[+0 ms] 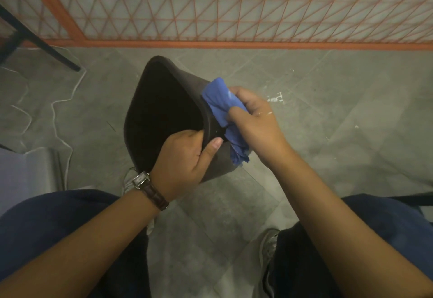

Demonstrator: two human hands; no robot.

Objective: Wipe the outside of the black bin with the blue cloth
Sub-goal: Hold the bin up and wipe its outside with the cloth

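While the left hand (185,159) grips the near rim of the black bin (164,110), tilted above the floor, the right hand (253,119), bunching the blue cloth (220,103) against its right wall, should press firmly and sweep steadily downward.

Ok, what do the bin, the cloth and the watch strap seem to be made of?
Black bin: probably plastic, matte; thin moulded rim, dull smooth wall. Blue cloth: soft fabric, perhaps microfibre; it bunches and creases in the right hand. Watch strap: brown leather or imitation; textured grain.
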